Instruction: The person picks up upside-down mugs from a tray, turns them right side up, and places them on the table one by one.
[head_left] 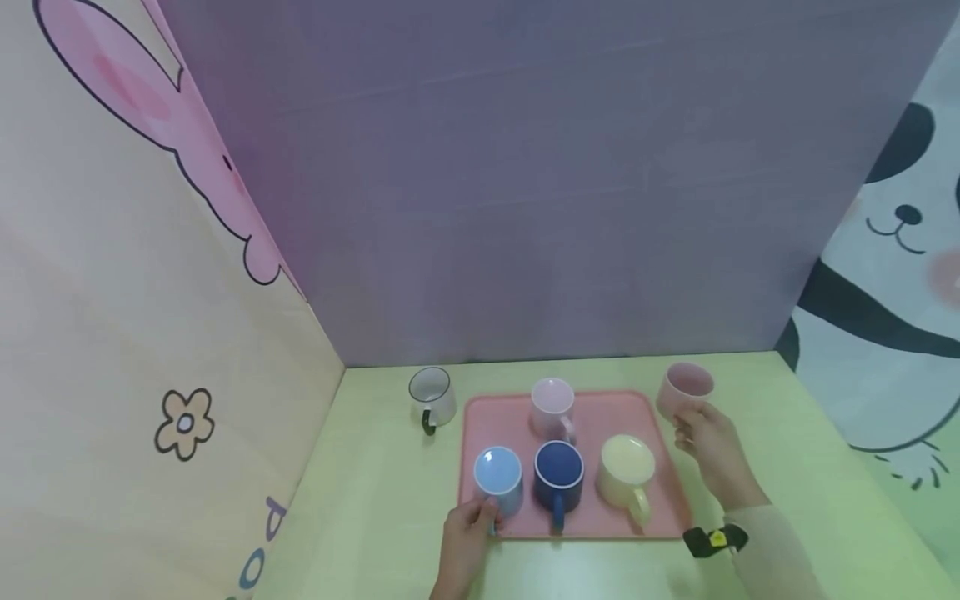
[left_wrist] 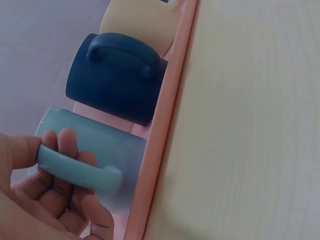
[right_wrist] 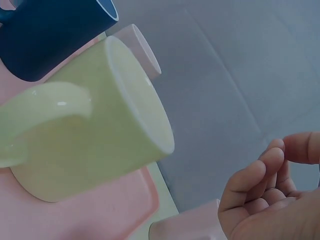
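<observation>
Left grip (head_left: 463, 537) pinches the light-blue mug (head_left: 498, 483) by its handle (left_wrist: 75, 172) on the four-mug tray (head_left: 603, 412), lower centre; whether right grip (head_left: 711, 447) holds the pink mug (head_left: 673, 398), I cannot tell.

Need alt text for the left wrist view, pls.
A left hand holds a light blue mug, fingers hooked through its handle, at the edge of a pink tray. Above it are a dark blue mug and a cream mug, cut off at the top; a pale tabletop fills the right side.
</observation>
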